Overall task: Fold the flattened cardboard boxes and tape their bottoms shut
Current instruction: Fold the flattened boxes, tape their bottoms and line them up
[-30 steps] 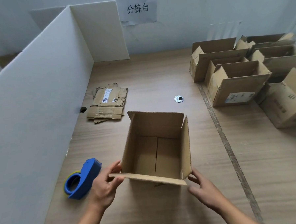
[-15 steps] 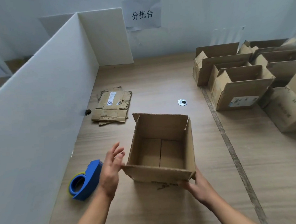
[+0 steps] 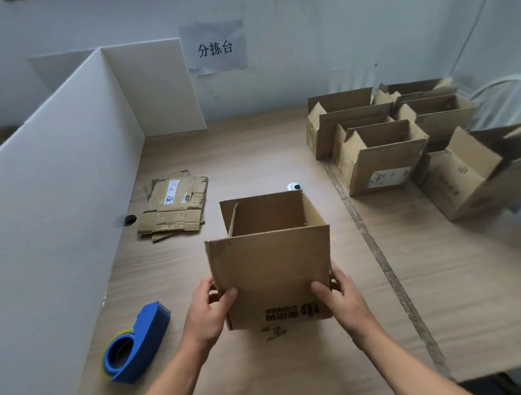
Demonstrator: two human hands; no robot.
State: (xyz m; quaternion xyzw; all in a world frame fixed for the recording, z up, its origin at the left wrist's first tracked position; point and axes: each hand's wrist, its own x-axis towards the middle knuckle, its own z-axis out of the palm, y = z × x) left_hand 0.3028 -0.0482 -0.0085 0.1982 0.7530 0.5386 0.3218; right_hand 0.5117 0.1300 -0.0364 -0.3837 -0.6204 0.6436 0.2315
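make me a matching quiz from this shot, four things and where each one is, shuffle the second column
Things:
1. blue tape dispenser
2. flattened cardboard
3. printed box
4. row of open boxes

Places:
a. far right of the table
b. held between the left hand and the right hand
c. near left, beside the white divider
d. lying flat, mid-table, left of centre

Pairs: 1-c, 2-d, 3-b, 4-a
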